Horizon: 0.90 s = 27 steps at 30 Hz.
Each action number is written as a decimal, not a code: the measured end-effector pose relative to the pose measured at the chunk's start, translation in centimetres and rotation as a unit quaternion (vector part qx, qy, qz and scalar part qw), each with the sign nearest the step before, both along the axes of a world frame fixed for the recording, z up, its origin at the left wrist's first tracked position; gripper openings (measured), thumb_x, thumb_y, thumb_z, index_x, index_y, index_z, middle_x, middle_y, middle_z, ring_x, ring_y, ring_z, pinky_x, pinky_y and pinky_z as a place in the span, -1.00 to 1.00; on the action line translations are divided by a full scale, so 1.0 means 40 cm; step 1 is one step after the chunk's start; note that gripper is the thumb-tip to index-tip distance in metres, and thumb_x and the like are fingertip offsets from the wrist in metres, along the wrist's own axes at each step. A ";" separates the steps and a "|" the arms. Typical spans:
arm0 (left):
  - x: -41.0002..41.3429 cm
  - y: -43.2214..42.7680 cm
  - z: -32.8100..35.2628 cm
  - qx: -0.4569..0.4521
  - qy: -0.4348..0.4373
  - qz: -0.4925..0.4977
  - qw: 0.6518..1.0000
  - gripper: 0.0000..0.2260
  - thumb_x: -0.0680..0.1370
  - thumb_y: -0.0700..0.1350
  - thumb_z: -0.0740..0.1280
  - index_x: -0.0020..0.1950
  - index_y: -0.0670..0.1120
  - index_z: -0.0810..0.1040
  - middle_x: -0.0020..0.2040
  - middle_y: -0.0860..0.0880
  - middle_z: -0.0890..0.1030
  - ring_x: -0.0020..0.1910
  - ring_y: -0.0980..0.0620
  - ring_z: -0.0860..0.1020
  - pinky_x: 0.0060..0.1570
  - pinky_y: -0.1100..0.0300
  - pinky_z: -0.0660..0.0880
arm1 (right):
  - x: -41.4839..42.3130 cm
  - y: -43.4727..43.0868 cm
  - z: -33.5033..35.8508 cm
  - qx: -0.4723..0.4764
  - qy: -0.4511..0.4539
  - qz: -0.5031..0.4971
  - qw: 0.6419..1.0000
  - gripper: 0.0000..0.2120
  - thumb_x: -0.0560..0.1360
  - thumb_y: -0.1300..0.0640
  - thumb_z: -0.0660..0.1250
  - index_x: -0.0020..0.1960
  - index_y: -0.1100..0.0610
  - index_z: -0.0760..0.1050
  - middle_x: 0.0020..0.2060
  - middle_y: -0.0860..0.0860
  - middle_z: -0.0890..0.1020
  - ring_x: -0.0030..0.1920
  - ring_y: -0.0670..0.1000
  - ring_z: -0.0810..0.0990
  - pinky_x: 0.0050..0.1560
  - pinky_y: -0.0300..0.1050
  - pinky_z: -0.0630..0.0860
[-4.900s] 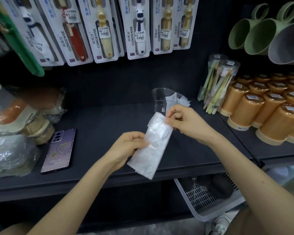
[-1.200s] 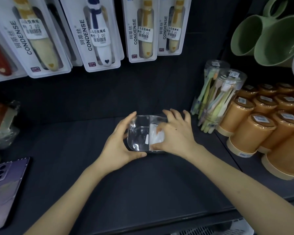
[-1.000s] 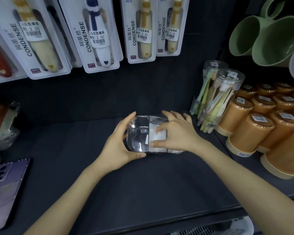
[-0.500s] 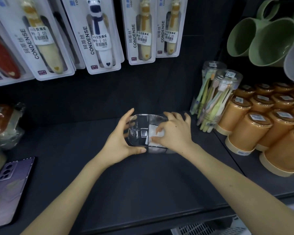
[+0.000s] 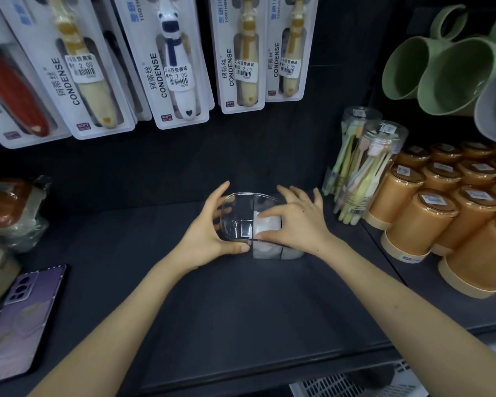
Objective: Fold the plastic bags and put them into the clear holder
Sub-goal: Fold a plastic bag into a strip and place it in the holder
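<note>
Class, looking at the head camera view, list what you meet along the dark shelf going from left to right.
purple phone → left hand → clear holder → right hand → clear tubes of toothbrushes → orange cups

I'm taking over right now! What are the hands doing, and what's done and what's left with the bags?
Left hand grips the left end of the clear holder.
Right hand lies over its right compartment, fingers pressing the folded bag.
Done: that bag is folded and in the holder; the left compartment shows no bag.
Left: pull the right hand out. No loose bag is in view.
</note>
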<state>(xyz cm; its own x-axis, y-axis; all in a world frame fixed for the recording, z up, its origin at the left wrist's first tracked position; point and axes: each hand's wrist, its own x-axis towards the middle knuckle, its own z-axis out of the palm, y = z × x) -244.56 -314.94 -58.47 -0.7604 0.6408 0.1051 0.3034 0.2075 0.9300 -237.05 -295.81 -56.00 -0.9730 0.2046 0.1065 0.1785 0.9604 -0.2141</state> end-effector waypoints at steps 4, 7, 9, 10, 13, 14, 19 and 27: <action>-0.021 0.016 0.005 0.001 -0.036 -0.008 0.999 -0.01 0.28 -0.38 0.56 0.43 0.25 0.08 0.31 0.18 0.37 0.28 0.23 0.40 0.10 0.43 0.45 | 0.069 0.013 0.026 -0.046 0.069 -0.039 0.996 -0.54 0.33 -0.34 0.37 0.20 -0.25 0.54 0.49 -0.03 0.25 0.49 0.06 0.14 0.47 0.14 -0.17; -0.025 0.029 0.016 -0.006 -0.048 -0.006 0.999 0.00 0.31 -0.38 0.53 0.53 0.14 0.03 0.36 0.10 0.33 0.24 0.23 0.40 0.01 0.47 0.46 | 0.153 0.014 0.031 -0.061 0.104 -0.076 0.990 -0.61 0.36 -0.27 0.41 0.15 -0.20 0.58 0.43 -0.05 0.35 0.43 0.05 0.26 0.40 0.02 -0.04; -0.021 0.032 0.025 -0.013 -0.048 0.004 0.999 0.00 0.33 -0.36 0.53 0.56 0.07 0.00 0.38 0.08 0.31 0.33 0.14 0.35 0.10 0.42 0.44 | 0.219 0.007 0.031 -0.057 0.108 -0.088 0.989 -0.63 0.37 -0.24 0.42 0.14 -0.18 0.59 0.40 -0.06 0.38 0.41 0.05 0.30 0.35 -0.03 0.02; -0.015 0.027 0.027 -0.017 -0.049 0.011 0.999 0.00 0.33 -0.33 0.54 0.57 0.06 -0.01 0.42 0.05 0.30 0.38 0.10 0.31 0.21 0.32 0.42 | 0.254 -0.001 0.032 -0.052 0.107 -0.088 0.989 -0.65 0.38 -0.23 0.42 0.13 -0.18 0.59 0.39 -0.06 0.39 0.40 0.05 0.31 0.32 -0.05 0.04; 0.027 -0.012 0.027 -0.054 -0.028 0.059 0.996 -0.02 0.34 -0.17 0.57 0.57 0.09 0.01 0.51 -0.06 0.23 0.47 0.03 0.25 0.43 0.08 0.26 | 0.359 -0.044 0.016 -0.041 0.095 -0.070 0.992 -0.66 0.38 -0.25 0.41 0.10 -0.16 0.61 0.35 -0.05 0.45 0.33 0.06 0.39 0.26 -0.03 0.10; 0.051 -0.033 0.025 -0.077 0.001 0.083 0.994 -0.07 0.38 -0.10 0.56 0.57 0.08 0.04 0.52 -0.07 0.23 0.48 0.01 0.24 0.44 0.08 0.23 | 0.394 -0.062 0.005 -0.043 0.092 -0.061 0.993 -0.64 0.37 -0.29 0.38 0.08 -0.14 0.62 0.31 -0.04 0.48 0.29 0.08 0.43 0.25 0.01 0.15; 0.225 -0.217 -0.014 -0.212 0.181 0.147 0.949 -0.37 0.55 0.09 0.33 0.54 -0.09 0.19 0.49 -0.11 0.29 0.47 -0.09 0.26 0.43 0.04 0.22 | 0.566 -0.190 -0.104 -0.063 0.136 -0.003 0.989 -0.58 0.36 -0.30 0.21 -0.06 -0.05 0.66 0.05 -0.03 0.62 0.01 0.10 0.59 0.00 -0.02 0.34; 0.445 -0.494 -0.168 -0.310 0.329 0.184 0.873 -0.46 0.60 0.16 0.06 0.37 -0.17 0.48 0.37 -0.24 0.46 0.40 -0.28 0.36 0.40 -0.23 0.18 | 0.738 -0.380 -0.404 -0.160 -0.120 0.032 0.979 -0.72 0.48 -0.14 0.30 0.01 0.02 0.65 -0.03 -0.07 0.64 -0.02 -0.02 0.62 -0.05 -0.19 0.47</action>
<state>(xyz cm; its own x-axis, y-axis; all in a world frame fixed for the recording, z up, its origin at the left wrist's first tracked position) -226.76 -334.71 -65.21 -0.8327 0.4543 0.3165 0.5359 0.8051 0.2543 -207.54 -311.01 -72.16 -0.9742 0.1279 -0.1859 0.2019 0.8623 -0.4644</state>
